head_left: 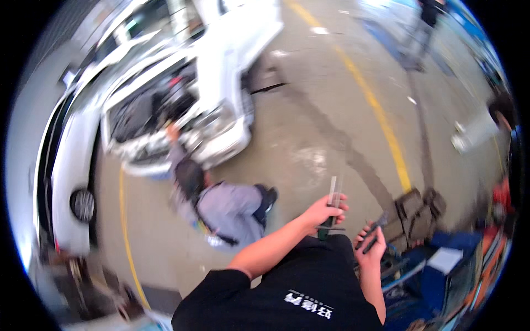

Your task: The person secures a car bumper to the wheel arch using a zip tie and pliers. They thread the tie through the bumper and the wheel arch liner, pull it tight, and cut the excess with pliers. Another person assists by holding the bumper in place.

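My left hand (327, 212) is closed around what looks like a screwdriver (333, 191). Its pale metal shaft points up, and a dark green handle shows below my fingers. A thin dark rod (331, 228) crosses just under the same hand; whether it is a separate piece I cannot tell. To the right and a little lower, my right hand (372, 249) grips pliers (379, 223) with dark handles, their head pointing up and away. Both hands are in front of my black shirt, apart from each other. Blur hides the finer details of the tools.
At the left, a person in grey (226, 207) crouches by a white car (221, 124) with its engine bay exposed. Brown bundled blocks (411, 212) lie right of my hands, beside a blue cabinet (450, 240) and clutter. Other people stand farther right. Yellow lines (375, 105) cross the floor.
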